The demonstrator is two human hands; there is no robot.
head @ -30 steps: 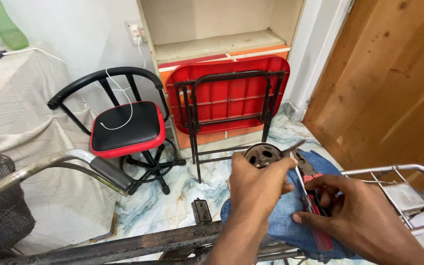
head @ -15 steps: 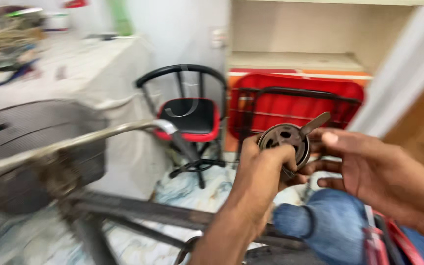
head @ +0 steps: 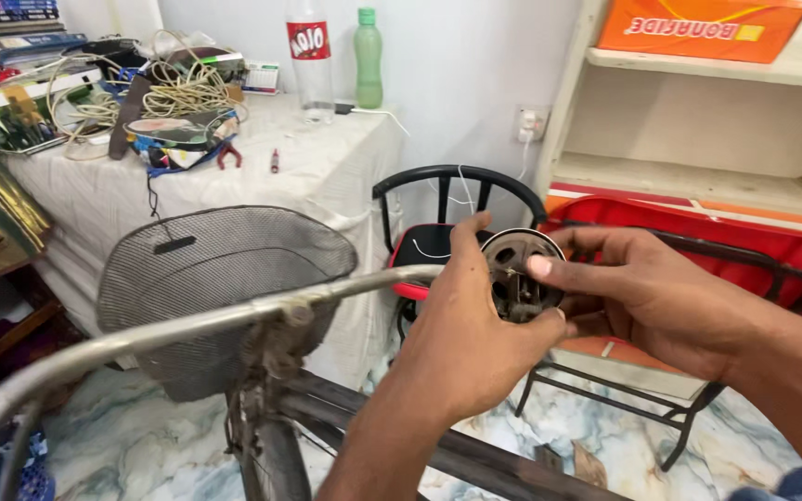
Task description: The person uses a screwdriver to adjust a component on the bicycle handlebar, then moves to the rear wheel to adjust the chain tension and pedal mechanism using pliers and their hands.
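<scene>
hands have lifted the round metal hub part [head: 519, 272] from lap level up beside the handlebar [head: 234, 315]. left hand [head: 464, 343] grips its nine o'clock edge; right hand [head: 647, 301] pinches three o'clock, basket [head: 220, 278] further left.

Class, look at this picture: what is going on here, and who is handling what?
A person holds a round metal part with holes up in both hands, the left hand gripping its near side and the right hand with fingers on its face. Just below are a bicycle's handlebar and wire basket, with a cluttered table behind.
</scene>
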